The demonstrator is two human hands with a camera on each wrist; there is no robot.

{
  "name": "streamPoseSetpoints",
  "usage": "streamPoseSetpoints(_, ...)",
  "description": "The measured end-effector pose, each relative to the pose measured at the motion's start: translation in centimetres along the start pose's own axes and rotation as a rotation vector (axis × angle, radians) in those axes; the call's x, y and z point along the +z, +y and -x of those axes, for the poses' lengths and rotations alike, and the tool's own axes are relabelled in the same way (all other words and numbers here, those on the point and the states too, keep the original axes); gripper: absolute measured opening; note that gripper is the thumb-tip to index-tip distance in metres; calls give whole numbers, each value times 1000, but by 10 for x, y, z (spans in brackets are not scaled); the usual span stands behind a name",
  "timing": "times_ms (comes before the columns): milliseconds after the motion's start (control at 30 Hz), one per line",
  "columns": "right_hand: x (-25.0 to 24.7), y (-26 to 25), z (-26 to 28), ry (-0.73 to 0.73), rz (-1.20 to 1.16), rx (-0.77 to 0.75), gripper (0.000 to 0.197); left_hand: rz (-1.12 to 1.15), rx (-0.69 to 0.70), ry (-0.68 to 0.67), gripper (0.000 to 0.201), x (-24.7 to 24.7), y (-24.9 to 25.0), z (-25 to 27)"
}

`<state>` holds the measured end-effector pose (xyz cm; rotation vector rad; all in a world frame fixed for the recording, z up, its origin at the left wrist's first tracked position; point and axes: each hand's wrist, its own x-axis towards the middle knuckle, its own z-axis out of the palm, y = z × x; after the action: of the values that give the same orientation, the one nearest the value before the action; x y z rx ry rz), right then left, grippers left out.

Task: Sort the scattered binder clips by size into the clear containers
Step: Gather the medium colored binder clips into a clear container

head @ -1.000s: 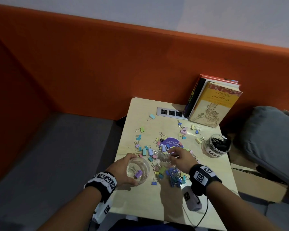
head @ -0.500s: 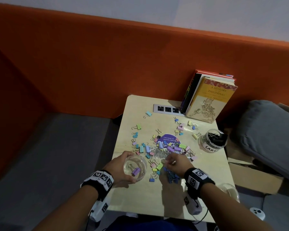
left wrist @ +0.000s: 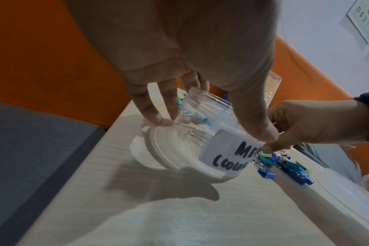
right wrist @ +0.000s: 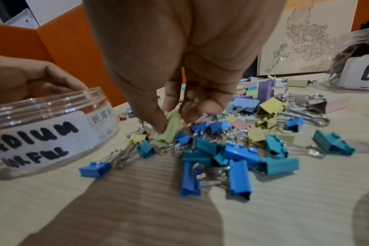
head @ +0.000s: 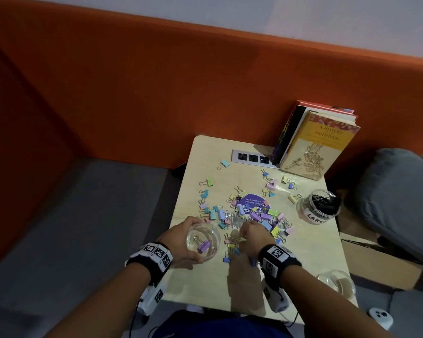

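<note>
Right hand [right wrist: 179, 58] has thumb and fingertips [right wrist: 156, 119] closed in a pinch on a pale green clip [right wrist: 169, 129], which sits at the near-left edge of the clip pile [head: 252, 215] in the middle of the table [head: 291, 272]; clip looks just lifted or still touching its neighbours, can't tell which. Left hand [left wrist: 190, 50] curled round the medium jar [left wrist: 190, 143], thumb on the label side, fingers on the far wall, jar tipped toward the right hand with its base edge on the table, just left of the pile. Head view shows one purple clip [head: 204, 246] inside that jar, nothing else clear in it. Large jar [head: 318, 206] stands at the right side of the table, holding dark clips, well apart from both hands. A third jar [head: 337, 281] at the near-right corner looks empty, label not readable. Progress guess: early. Large size seems mostly done, medium barely started, small apparently untouched. Dozens of pastel and blue clips still loose, most in the central heap, some scattered toward the books [head: 318, 142] and power strip [head: 250, 157] at the back. Likely next: green clip goes into the tipped medium jar, if its size fits.
</note>
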<state>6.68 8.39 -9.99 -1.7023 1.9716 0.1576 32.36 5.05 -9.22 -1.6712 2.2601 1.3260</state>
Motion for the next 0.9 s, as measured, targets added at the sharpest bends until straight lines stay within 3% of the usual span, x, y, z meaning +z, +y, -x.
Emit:
streamPoseSetpoints(300,0,4,0,30,-14,-5,35,2,-4,-1,97,0,1,2)
streamPoseSetpoints(467,-10,6,1,18,-72,-38,25,1,-1,-6,98,-1,2,2)
streamPoseSetpoints(733,-28,-6,6,149,-220,-96,4,6,7,-1,98,-1,2,2)
streamPoseSetpoints(900,-38,-19,6,159,-306,-126,6,9,10,1,98,-1,1,2)
